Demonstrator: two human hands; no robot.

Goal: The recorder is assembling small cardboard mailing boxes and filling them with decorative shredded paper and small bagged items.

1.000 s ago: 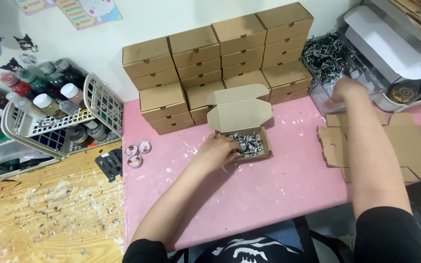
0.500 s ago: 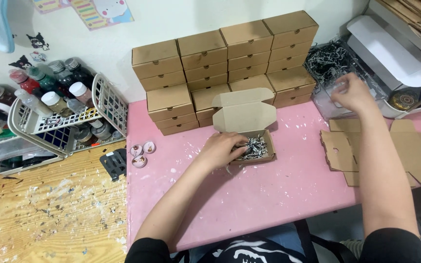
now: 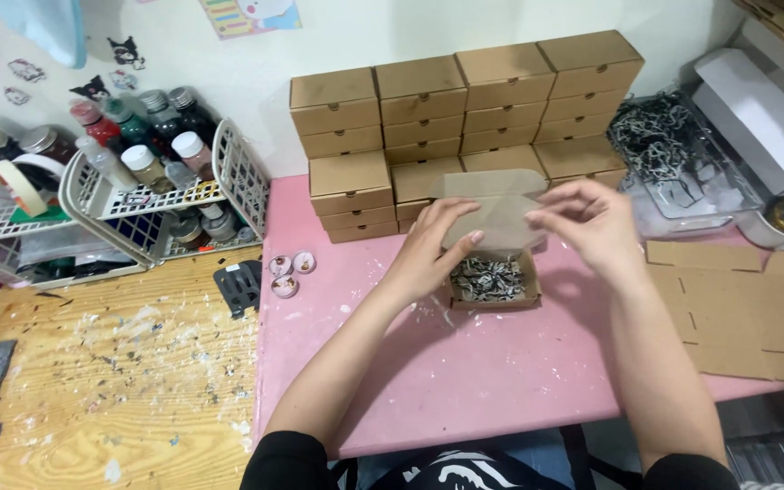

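Observation:
A small open cardboard box (image 3: 494, 295) sits on the pink table (image 3: 465, 381), filled with black-and-white shredded paper (image 3: 487, 277). Its lid flap (image 3: 492, 213) stands up behind it. My left hand (image 3: 433, 249) grips the lid's left edge. My right hand (image 3: 587, 222) pinches the lid's right edge with its fingertips. Both hands hover just above the box.
Closed cardboard boxes (image 3: 465, 118) are stacked against the wall behind. A clear tub of shredded paper (image 3: 673, 150) stands at the right, flat unfolded box blanks (image 3: 737, 308) lie before it. White baskets of paint bottles (image 3: 138, 181) and three small round badges (image 3: 288, 272) sit left.
My right hand came back from the tub of shredded paper to the box lid. My left hand rose from the filling to the lid's left edge.

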